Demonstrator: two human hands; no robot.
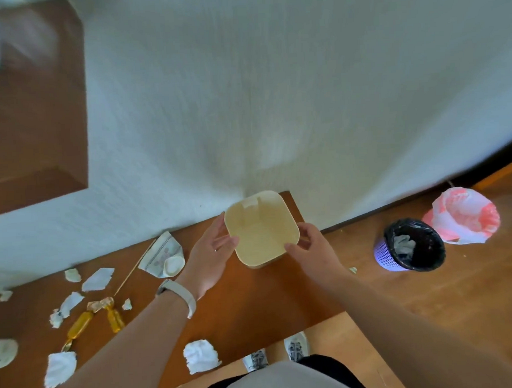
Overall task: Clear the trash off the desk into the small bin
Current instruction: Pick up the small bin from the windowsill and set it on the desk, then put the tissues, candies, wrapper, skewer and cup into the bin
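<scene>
The small bin (262, 223), cream and square with rounded corners, stands open and empty at the desk's (254, 297) far right corner against the wall. My left hand (210, 255) grips its left rim with the thumb over the edge. My right hand (311, 247) holds its near right corner. Trash lies to the left: two crumpled white tissues (202, 355) (61, 371), torn paper scraps (97, 279), gold candy wrappers (78, 326), a thin wooden stick (134, 270) and a printed wrapper with a small cup (163, 256).
On the wooden floor to the right stand a purple mesh bin with a black liner (411, 245) and a pink-and-white plastic bag (463, 215). A white textured wall (273, 104) backs the desk. A plastic lid (0, 352) lies at the left edge.
</scene>
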